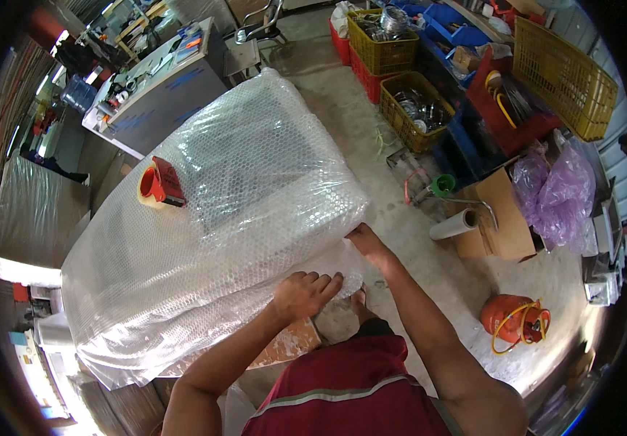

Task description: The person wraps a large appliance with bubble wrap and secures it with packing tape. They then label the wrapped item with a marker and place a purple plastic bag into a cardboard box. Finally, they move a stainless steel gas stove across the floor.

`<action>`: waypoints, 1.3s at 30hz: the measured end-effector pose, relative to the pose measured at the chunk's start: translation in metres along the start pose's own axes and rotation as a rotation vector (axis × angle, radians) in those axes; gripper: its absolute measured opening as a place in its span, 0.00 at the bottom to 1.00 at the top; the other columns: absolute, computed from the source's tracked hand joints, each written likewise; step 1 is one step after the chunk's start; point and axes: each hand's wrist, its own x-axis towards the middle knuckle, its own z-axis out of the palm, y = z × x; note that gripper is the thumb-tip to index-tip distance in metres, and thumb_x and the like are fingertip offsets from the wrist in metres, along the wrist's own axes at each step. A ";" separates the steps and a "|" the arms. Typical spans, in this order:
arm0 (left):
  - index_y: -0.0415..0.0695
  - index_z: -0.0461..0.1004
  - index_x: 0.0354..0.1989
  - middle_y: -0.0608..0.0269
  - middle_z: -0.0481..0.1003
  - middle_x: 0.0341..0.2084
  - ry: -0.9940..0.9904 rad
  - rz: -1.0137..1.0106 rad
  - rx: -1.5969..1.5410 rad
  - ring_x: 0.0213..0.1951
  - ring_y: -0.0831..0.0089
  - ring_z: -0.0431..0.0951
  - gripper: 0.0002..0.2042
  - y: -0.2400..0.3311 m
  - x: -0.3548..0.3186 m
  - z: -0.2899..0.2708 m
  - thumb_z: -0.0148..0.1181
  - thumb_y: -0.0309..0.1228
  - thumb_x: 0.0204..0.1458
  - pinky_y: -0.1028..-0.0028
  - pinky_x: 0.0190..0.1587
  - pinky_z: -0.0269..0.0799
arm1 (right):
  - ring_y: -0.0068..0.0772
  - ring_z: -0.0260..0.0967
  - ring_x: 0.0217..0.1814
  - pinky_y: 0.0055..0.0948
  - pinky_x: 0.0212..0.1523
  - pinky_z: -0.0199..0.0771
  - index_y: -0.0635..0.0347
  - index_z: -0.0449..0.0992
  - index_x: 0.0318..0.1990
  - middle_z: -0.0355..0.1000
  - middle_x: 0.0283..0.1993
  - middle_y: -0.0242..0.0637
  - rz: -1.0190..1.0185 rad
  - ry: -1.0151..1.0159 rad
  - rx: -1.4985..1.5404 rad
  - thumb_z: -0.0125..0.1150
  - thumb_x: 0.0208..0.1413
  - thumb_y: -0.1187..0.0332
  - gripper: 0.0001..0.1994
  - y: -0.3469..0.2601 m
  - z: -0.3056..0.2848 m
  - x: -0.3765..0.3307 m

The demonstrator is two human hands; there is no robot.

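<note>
A large, boxy item covered in clear bubble wrap (pixel 255 174) lies in front of me, on a worn wooden surface (pixel 288 344) that shows beneath its near side. My left hand (pixel 303 295) has its fingers curled over a loose flap of the wrap along the near edge. At the near right corner, my right hand (pixel 366 243) pinches the wrap; its fingertips are partly hidden. A red tape dispenser (pixel 168 184) with a roll of tape rests on top of the wrapped item, toward the left.
Yellow crates (pixel 417 109) with metal parts stand at the far right, near blue bins. An orange gas cylinder (pixel 511 320) sits on the floor at right. A cardboard box (pixel 499 211), white film roll (pixel 453 225) and purple plastic (pixel 557 185) lie nearby. A workbench (pixel 172 94) stands far left.
</note>
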 end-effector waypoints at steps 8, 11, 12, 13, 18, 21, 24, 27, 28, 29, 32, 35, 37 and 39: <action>0.53 0.78 0.44 0.62 0.72 0.60 0.198 -0.030 0.204 0.59 0.63 0.75 0.09 -0.045 0.030 -0.039 0.61 0.34 0.55 0.62 0.55 0.75 | 0.34 0.75 0.58 0.35 0.62 0.72 0.67 0.77 0.59 0.79 0.58 0.40 -0.133 -0.134 -0.276 0.60 0.68 0.60 0.20 -0.025 -0.023 -0.020; 0.50 0.77 0.38 0.62 0.73 0.62 0.157 -0.075 0.119 0.62 0.62 0.75 0.06 -0.053 0.035 -0.043 0.63 0.33 0.53 0.61 0.57 0.76 | 0.36 0.76 0.56 0.38 0.60 0.73 0.65 0.78 0.56 0.80 0.55 0.42 -0.387 0.225 -0.247 0.62 0.66 0.64 0.17 -0.039 -0.017 -0.058; 0.49 0.77 0.37 0.62 0.73 0.61 0.142 -0.077 0.070 0.62 0.61 0.75 0.05 -0.054 0.036 -0.044 0.63 0.32 0.53 0.60 0.56 0.77 | 0.37 0.77 0.55 0.39 0.60 0.73 0.64 0.78 0.55 0.80 0.54 0.43 -0.433 0.407 -0.172 0.63 0.64 0.66 0.16 -0.047 -0.010 -0.072; 0.49 0.78 0.37 0.62 0.74 0.59 0.166 -0.092 0.062 0.59 0.62 0.76 0.05 -0.055 0.037 -0.043 0.63 0.32 0.52 0.62 0.54 0.78 | 0.39 0.77 0.55 0.39 0.60 0.74 0.63 0.78 0.55 0.80 0.53 0.43 -0.582 0.394 -0.255 0.64 0.62 0.67 0.16 -0.057 -0.004 -0.085; 0.47 0.78 0.36 0.65 0.76 0.46 0.248 -0.138 -0.023 0.46 0.67 0.80 0.06 -0.061 0.040 -0.037 0.62 0.29 0.50 0.69 0.43 0.82 | 0.50 0.73 0.55 0.42 0.56 0.75 0.56 0.80 0.50 0.77 0.55 0.40 -0.898 0.394 -0.785 0.69 0.50 0.70 0.18 -0.106 0.037 -0.099; 0.47 0.77 0.34 0.66 0.78 0.44 0.261 -0.243 -0.042 0.41 0.68 0.81 0.06 -0.057 0.034 -0.033 0.67 0.30 0.49 0.69 0.36 0.81 | 0.50 0.72 0.56 0.45 0.55 0.72 0.54 0.80 0.46 0.77 0.55 0.37 -1.012 0.414 -0.975 0.69 0.43 0.72 0.18 -0.118 0.044 -0.092; 0.47 0.77 0.34 0.66 0.77 0.36 0.370 -0.203 -0.038 0.37 0.67 0.81 0.06 -0.049 0.025 -0.029 0.67 0.31 0.50 0.67 0.33 0.80 | 0.47 0.73 0.56 0.51 0.59 0.69 0.52 0.80 0.43 0.79 0.52 0.35 -1.136 0.393 -0.996 0.67 0.45 0.72 0.15 -0.118 0.041 -0.091; 0.48 0.76 0.37 0.67 0.78 0.29 0.356 -0.188 -0.054 0.32 0.65 0.81 0.06 -0.049 0.024 -0.025 0.66 0.33 0.54 0.65 0.30 0.78 | 0.42 0.75 0.50 0.50 0.61 0.66 0.51 0.79 0.42 0.80 0.43 0.33 -1.149 0.329 -1.004 0.68 0.48 0.69 0.12 -0.117 0.037 -0.089; 0.48 0.76 0.37 0.67 0.77 0.27 0.268 -0.285 -0.084 0.31 0.65 0.81 0.06 -0.052 0.026 -0.025 0.66 0.34 0.56 0.65 0.30 0.78 | 0.41 0.76 0.48 0.50 0.61 0.65 0.51 0.79 0.42 0.80 0.41 0.32 -1.015 0.338 -1.043 0.68 0.49 0.68 0.11 -0.118 0.036 -0.087; 0.48 0.76 0.38 0.67 0.77 0.25 0.198 -0.338 -0.111 0.30 0.65 0.81 0.06 -0.056 0.030 -0.024 0.65 0.35 0.58 0.64 0.30 0.78 | 0.40 0.76 0.45 0.49 0.61 0.65 0.51 0.79 0.41 0.80 0.38 0.32 -0.977 0.351 -1.060 0.68 0.51 0.67 0.10 -0.121 0.036 -0.084; 0.49 0.77 0.39 0.66 0.78 0.24 0.128 -0.447 -0.161 0.28 0.63 0.81 0.07 -0.061 0.037 -0.026 0.65 0.37 0.60 0.62 0.30 0.78 | 0.38 0.76 0.40 0.47 0.59 0.64 0.52 0.80 0.40 0.79 0.33 0.31 -0.894 0.413 -1.083 0.69 0.54 0.65 0.08 -0.127 0.043 -0.076; 0.49 0.79 0.39 0.65 0.79 0.25 0.350 -0.431 -0.164 0.28 0.60 0.82 0.08 -0.058 0.037 -0.029 0.66 0.39 0.60 0.61 0.30 0.77 | 0.38 0.76 0.39 0.45 0.58 0.64 0.53 0.80 0.39 0.79 0.32 0.33 -0.854 0.478 -1.064 0.70 0.55 0.64 0.08 -0.131 0.050 -0.074; 0.50 0.80 0.38 0.64 0.79 0.25 0.523 -0.402 -0.124 0.29 0.58 0.82 0.09 -0.057 0.037 -0.030 0.67 0.41 0.58 0.61 0.32 0.78 | 0.39 0.76 0.39 0.45 0.57 0.64 0.54 0.81 0.39 0.79 0.33 0.34 -0.831 0.510 -1.054 0.71 0.55 0.64 0.08 -0.133 0.053 -0.074; 0.51 0.83 0.36 0.64 0.79 0.25 0.643 -0.398 -0.064 0.29 0.57 0.82 0.10 -0.062 0.037 -0.032 0.69 0.43 0.57 0.60 0.33 0.78 | 0.39 0.76 0.39 0.44 0.56 0.65 0.54 0.81 0.39 0.79 0.33 0.35 -0.801 0.514 -1.051 0.73 0.53 0.64 0.09 -0.134 0.055 -0.074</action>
